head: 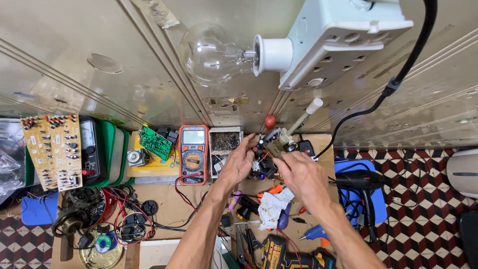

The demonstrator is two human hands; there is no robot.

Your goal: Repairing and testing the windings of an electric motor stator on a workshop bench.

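Carefully: both hands [239,162] [303,174] pinch a small board [271,142] beside the meter [193,154]; one slip drops it among the desk [164,204] clutter.

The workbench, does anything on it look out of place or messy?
Yes. The workbench is crowded: red and black wires lie tangled at the left, a crumpled white rag sits among loose tools, and a bare clear bulb juts sideways from a wall socket box above both hands.
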